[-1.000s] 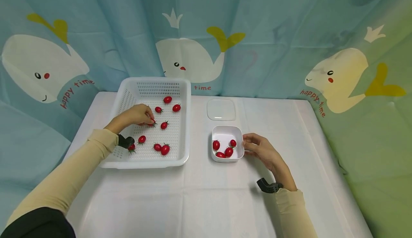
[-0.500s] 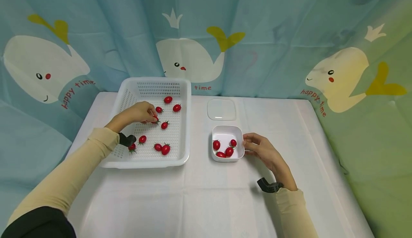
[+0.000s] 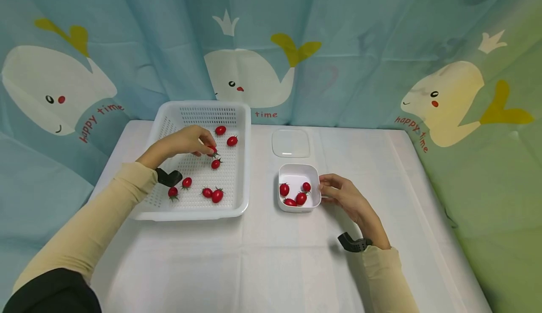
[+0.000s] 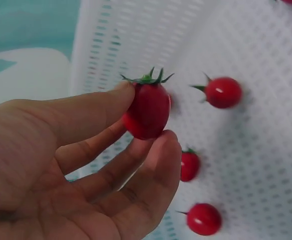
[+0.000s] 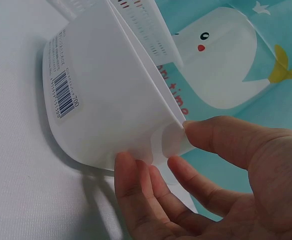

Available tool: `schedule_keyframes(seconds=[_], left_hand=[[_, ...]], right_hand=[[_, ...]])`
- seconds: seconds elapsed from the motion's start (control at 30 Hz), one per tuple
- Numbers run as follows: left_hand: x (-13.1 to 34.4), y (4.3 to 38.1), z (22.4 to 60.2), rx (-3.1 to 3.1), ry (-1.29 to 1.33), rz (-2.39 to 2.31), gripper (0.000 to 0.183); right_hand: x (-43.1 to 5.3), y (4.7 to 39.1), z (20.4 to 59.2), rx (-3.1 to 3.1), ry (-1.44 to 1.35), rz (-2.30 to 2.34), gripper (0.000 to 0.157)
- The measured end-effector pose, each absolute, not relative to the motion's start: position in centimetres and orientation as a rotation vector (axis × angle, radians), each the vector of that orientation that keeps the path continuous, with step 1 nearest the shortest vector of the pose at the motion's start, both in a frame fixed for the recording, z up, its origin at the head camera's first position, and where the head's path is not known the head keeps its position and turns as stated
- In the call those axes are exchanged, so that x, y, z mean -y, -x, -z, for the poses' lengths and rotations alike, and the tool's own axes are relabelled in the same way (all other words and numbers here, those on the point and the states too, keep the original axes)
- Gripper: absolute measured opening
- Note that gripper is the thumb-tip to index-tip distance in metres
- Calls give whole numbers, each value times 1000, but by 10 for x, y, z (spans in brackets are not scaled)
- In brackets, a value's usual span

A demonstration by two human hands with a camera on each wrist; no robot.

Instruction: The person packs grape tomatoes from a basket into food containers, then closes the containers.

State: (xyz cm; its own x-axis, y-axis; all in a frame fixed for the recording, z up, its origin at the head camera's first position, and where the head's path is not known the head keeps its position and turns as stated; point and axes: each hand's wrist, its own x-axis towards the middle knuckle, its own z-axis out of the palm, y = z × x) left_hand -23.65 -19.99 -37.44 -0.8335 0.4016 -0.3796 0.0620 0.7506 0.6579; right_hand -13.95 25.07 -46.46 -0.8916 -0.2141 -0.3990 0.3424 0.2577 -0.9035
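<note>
My left hand pinches a cherry tomato; seven remain in the draining basket, four in the box. Right hand, fingers relaxed, touches its three-o'clock wall.

Tomatoes loose in basket: at least seven
Held tomatoes: one
Tomatoes in box: four
Baskets: one
Boxes: one
Lids: one
Hands: two
Printed whales: three

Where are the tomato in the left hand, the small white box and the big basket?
Held tomato (image 4: 148, 111), left wrist view: its red side.
Small white box (image 5: 108, 85), right wrist view: its outer wall.
Big basket (image 3: 242, 172), head view: bare inner wall.
</note>
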Motion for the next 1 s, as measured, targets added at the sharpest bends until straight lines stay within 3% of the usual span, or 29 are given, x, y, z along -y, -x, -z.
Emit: schedule_keyframes(seconds=[1.0], left_hand=[[122, 230, 333, -2352, -656, -843, 19]], right_hand=[[-251, 139, 464, -2096, -110, 1664, 50]])
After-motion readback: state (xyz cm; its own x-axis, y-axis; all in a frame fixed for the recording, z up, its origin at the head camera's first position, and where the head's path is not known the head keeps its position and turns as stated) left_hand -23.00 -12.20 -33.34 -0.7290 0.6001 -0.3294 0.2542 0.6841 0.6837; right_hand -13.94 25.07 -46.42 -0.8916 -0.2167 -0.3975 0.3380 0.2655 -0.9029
